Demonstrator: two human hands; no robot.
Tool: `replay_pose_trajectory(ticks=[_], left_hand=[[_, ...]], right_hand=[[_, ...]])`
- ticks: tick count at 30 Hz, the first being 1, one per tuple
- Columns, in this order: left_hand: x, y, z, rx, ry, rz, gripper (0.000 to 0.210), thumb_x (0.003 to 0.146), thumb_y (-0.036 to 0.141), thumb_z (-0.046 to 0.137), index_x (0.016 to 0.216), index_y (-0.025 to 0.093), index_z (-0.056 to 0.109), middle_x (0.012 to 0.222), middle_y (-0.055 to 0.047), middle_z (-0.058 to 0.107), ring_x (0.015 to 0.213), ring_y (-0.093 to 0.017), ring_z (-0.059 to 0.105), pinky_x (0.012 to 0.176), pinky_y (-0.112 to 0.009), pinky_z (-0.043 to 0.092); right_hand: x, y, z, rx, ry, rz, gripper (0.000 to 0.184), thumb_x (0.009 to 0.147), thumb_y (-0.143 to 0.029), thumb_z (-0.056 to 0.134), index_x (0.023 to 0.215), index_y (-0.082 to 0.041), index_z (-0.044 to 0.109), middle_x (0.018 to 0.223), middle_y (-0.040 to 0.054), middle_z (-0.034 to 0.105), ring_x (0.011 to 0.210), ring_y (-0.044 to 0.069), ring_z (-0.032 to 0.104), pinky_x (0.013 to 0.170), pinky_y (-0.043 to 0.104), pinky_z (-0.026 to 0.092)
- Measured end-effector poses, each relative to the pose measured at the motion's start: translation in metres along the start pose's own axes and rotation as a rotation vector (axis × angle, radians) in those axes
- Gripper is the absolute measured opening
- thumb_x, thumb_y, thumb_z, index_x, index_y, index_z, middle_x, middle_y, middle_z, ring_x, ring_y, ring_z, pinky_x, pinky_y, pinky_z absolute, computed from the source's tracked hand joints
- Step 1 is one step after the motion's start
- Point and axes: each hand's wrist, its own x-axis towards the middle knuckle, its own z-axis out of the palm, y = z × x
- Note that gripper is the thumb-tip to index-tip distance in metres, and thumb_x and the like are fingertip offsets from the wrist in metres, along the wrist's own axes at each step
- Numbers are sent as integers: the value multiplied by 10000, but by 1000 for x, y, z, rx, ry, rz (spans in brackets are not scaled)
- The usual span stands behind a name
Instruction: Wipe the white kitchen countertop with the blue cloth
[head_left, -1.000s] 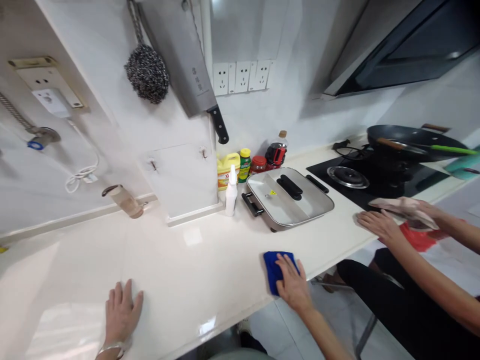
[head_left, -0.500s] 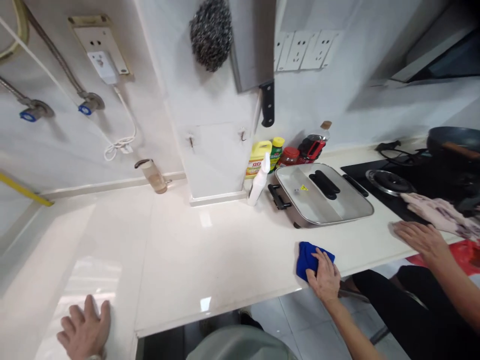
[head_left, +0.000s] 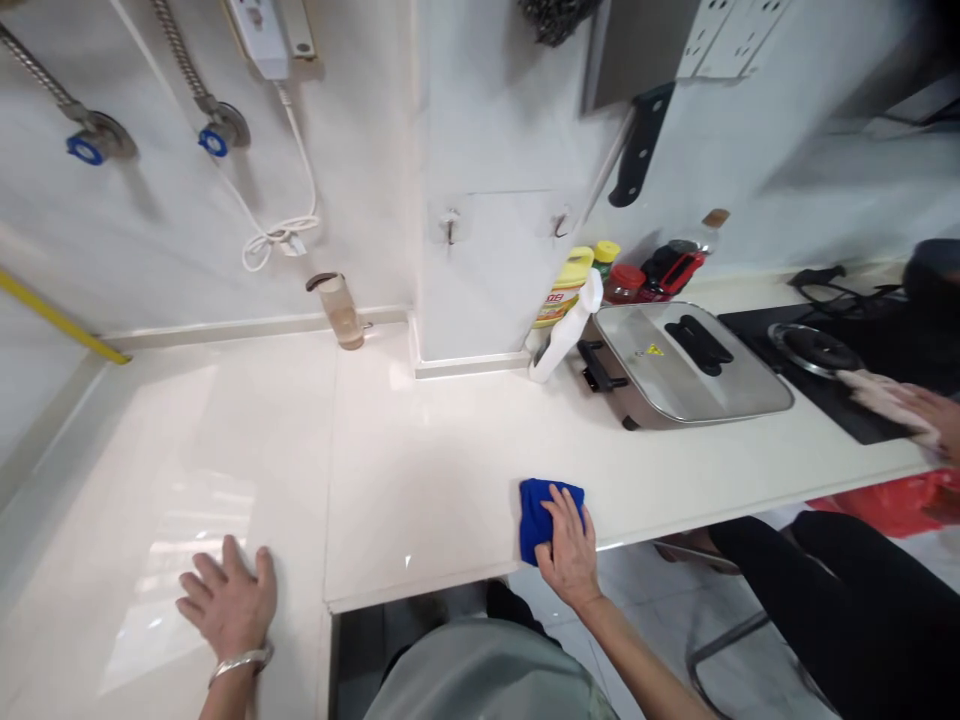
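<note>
My right hand [head_left: 571, 560] presses on a folded blue cloth [head_left: 536, 515] near the front edge of the white countertop [head_left: 427, 470]. Its fingers lie over the cloth's right side, with the thumb at the lower edge. Far to the left, my left hand [head_left: 236, 605] rests flat on the counter, fingers spread and nothing in it. A bracelet circles that wrist.
Along the wall stand a brownish cup [head_left: 341, 315], a white spray bottle [head_left: 566, 330] and a yellow jug [head_left: 562, 290]. An electric pan [head_left: 697, 365] with a glass lid sits to the right. Beyond it, another person's hand [head_left: 934, 415] holds a pale cloth [head_left: 885, 400] by the stove.
My right hand and the blue cloth have slid left along the counter, away from the pan. The other person's hand has gone from the counter edge to the pale cloth. The view has shifted.
</note>
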Motion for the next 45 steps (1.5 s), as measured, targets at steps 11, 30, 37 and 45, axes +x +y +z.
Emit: replay_pose_trajectory(ticks=[11,30,37,45], left_hand=[[-1,-11,6,-124,33,-21,718,947,548,211,1492,102,348,1616,-278,174,1508,-458,64,1180,-661,126],[-3,-22,18,-148,87,-5,715,948,555,200,1493,119,358,1604,-278,202,1507,-464,74,1192,-650,108],[-3,-19,14,-145,94,4,729,934,547,186,1473,102,394,1591,-272,222,1490,-477,104,1173,-653,144],[-5,-26,19,-123,142,27,754,915,542,152,1465,99,417,1552,-278,286,1462,-484,167,1150,-638,180]], right_hand=[[13,-173,15,56,-365,-266,778,774,-253,532,1499,-59,331,1654,183,84,1519,379,-6,1209,638,48],[20,-187,25,236,-489,-661,712,941,-453,511,1565,-306,200,1667,50,119,1528,269,90,1229,542,182],[13,-41,0,-44,-284,-393,636,989,-429,395,1570,-280,185,1655,56,185,1513,263,174,1191,500,282],[10,91,3,-248,-195,26,647,983,-533,176,1569,-259,204,1648,44,211,1508,244,190,1191,564,238]])
